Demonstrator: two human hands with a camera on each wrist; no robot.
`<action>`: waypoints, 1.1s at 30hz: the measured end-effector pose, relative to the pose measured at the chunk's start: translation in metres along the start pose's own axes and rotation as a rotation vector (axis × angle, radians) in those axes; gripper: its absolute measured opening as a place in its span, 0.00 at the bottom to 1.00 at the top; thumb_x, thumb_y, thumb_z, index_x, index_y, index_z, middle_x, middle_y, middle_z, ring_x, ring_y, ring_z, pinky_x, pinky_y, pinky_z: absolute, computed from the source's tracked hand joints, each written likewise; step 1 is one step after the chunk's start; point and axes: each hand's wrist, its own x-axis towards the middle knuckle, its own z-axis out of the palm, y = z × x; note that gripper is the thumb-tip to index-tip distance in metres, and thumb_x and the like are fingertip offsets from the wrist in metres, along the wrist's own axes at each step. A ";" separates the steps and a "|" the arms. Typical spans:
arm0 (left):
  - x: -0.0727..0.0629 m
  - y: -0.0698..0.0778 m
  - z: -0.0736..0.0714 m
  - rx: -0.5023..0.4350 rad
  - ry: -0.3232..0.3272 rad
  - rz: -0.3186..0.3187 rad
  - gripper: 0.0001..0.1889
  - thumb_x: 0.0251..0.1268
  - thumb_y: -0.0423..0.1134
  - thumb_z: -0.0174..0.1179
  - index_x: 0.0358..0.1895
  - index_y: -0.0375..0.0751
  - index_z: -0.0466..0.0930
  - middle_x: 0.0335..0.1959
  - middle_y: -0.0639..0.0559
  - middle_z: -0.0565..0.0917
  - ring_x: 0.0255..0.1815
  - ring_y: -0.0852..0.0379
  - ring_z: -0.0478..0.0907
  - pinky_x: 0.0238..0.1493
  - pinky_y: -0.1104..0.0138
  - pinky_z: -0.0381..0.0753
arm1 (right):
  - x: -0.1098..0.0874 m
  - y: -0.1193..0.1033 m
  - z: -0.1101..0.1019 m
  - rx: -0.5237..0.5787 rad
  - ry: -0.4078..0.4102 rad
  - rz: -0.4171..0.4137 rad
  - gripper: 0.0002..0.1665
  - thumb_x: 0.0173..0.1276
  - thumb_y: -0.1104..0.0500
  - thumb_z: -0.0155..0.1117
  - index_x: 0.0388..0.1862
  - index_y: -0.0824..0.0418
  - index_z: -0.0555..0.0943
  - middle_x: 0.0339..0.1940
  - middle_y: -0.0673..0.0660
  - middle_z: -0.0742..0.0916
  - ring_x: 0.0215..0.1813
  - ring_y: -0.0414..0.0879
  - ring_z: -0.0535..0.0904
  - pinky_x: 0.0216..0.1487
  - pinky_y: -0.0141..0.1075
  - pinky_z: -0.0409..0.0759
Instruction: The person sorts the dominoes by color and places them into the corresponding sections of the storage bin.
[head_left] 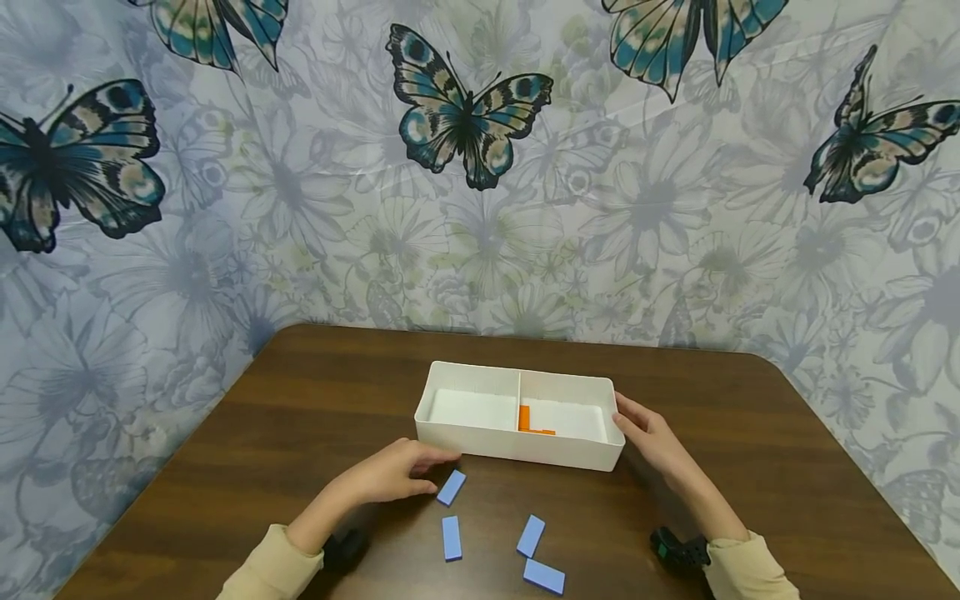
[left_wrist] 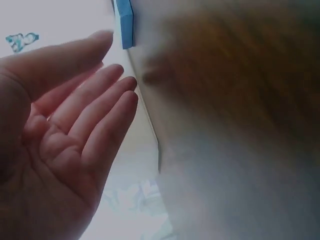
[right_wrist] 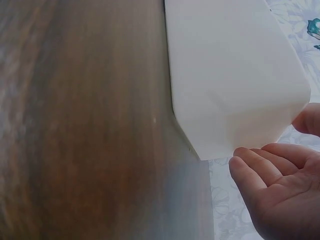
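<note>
A white two-compartment box (head_left: 517, 451) sits on the table, with orange pieces (head_left: 524, 417) in its right compartment beside the divider. My right hand (head_left: 651, 433) rests its fingertips against the box's right end; in the right wrist view the fingers (right_wrist: 260, 170) reach along the end wall and the thumb is at its upper corner. My left hand (head_left: 393, 473) is at the box's front left, its thumb and fingers apart around the near side of a blue block (head_left: 452, 487). In the left wrist view, that blue block (left_wrist: 125, 25) appears beyond the thumb tip, nothing between the fingers.
Another blue block (head_left: 452, 538) lies nearer the front, and two more, one angled block (head_left: 530, 536) and one block (head_left: 543, 577) below it, lie to the right. The brown table (head_left: 337, 383) backs onto a butterfly-patterned cloth (head_left: 480, 250).
</note>
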 end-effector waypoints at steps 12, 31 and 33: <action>0.012 -0.002 0.002 0.173 -0.071 0.100 0.29 0.56 0.36 0.67 0.63 0.37 0.72 0.58 0.52 0.76 0.59 0.56 0.69 0.56 0.63 0.70 | 0.002 0.004 0.001 0.025 0.009 -0.002 0.32 0.76 0.58 0.47 0.71 0.72 0.54 0.67 0.73 0.64 0.66 0.65 0.60 0.61 0.57 0.59; 0.015 -0.002 0.005 0.209 0.032 0.063 0.26 0.47 0.35 0.73 0.53 0.36 0.80 0.50 0.52 0.81 0.53 0.58 0.74 0.52 0.64 0.73 | 0.004 0.005 0.002 0.009 0.004 0.004 0.33 0.76 0.55 0.47 0.72 0.72 0.53 0.68 0.73 0.62 0.66 0.66 0.59 0.61 0.58 0.59; 0.016 -0.002 0.005 0.230 0.040 0.061 0.25 0.47 0.36 0.73 0.53 0.36 0.81 0.50 0.51 0.81 0.52 0.57 0.75 0.52 0.64 0.73 | 0.004 0.005 0.001 0.009 0.004 0.005 0.33 0.76 0.56 0.46 0.72 0.72 0.53 0.68 0.73 0.62 0.67 0.66 0.58 0.61 0.59 0.58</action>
